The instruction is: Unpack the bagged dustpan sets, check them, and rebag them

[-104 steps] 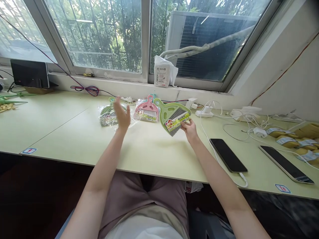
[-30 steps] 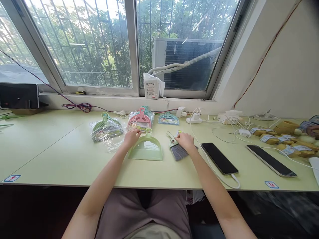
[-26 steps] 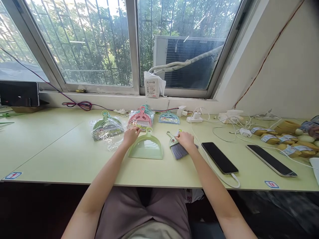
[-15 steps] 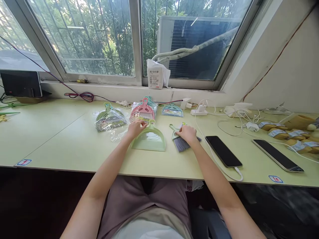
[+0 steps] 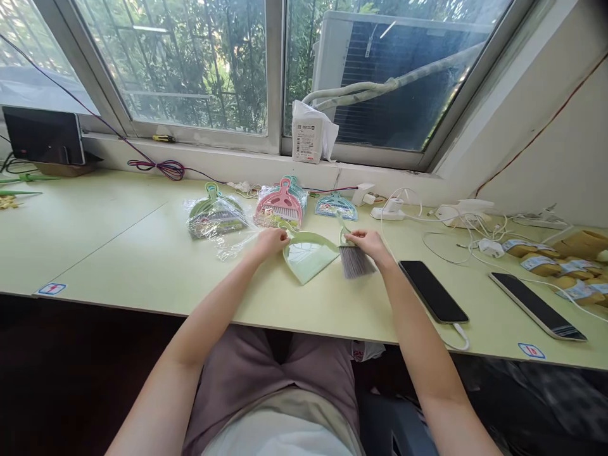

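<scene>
My left hand (image 5: 274, 243) is closed on the upper left rim of a light green dustpan (image 5: 311, 256), close to its looped handle. The dustpan is turned, its wide edge facing right and toward me. In my right hand (image 5: 369, 244) is a small hand brush (image 5: 357, 261) with a green handle and grey bristles. The handle points away from me and the bristles point toward me, beside the dustpan's right corner. Behind them lie a pink dustpan set (image 5: 281, 206) in clear wrap, a green set (image 5: 216, 212) in loose plastic and a blue one (image 5: 336, 206).
A black phone (image 5: 433, 291) on a white cable and a second phone (image 5: 536, 305) lie to the right. White chargers and cables (image 5: 468, 218) crowd the back right, near yellow-brown packs (image 5: 560, 263). A tablet (image 5: 44, 134) stands at the far left, and a tissue pack (image 5: 308, 140) sits on the sill.
The dustpan has been turned so its wide edge faces right. The brush has swung round in my right hand and moved closer to the dustpan. The camera view has shifted slightly.
</scene>
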`<act>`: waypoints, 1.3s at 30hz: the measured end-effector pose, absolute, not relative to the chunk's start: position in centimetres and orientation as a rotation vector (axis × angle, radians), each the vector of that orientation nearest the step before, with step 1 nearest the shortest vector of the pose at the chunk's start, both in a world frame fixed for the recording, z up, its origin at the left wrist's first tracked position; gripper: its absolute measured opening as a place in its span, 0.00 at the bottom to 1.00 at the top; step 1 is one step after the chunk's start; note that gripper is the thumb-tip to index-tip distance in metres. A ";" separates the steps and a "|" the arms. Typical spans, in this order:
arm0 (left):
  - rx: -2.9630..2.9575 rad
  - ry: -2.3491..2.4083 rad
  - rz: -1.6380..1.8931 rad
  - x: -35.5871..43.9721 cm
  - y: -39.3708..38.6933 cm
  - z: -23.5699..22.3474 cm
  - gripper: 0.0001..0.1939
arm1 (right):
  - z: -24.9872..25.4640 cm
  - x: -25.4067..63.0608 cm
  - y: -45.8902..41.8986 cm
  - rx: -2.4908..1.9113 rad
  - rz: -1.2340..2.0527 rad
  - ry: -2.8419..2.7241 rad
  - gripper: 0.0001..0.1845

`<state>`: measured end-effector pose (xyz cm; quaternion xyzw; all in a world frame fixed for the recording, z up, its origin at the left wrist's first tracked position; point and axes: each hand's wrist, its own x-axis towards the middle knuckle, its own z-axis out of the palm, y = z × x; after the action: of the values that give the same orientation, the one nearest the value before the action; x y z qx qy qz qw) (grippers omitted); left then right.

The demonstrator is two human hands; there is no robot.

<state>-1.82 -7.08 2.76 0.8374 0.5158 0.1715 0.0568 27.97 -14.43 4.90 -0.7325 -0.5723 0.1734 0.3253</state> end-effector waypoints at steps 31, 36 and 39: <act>1.876 0.997 0.672 3.8 -9.3 -0.3 0.21 | 2.5 22.9 -14.6 -1.776 0.019 -1.901 0.20; 1.874 1.002 0.675 3.8 -9.6 -0.2 0.15 | 2.0 24.1 -13.8 -1.699 0.522 -1.899 0.18; 1.775 0.951 0.689 3.5 -9.8 0.2 0.17 | 1.9 23.9 -14.0 -1.632 0.708 -1.814 0.17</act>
<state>3.46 -9.78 0.20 0.7292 0.3908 0.2831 0.4851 23.87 -13.95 1.93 -0.6135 -0.6821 0.2661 0.2961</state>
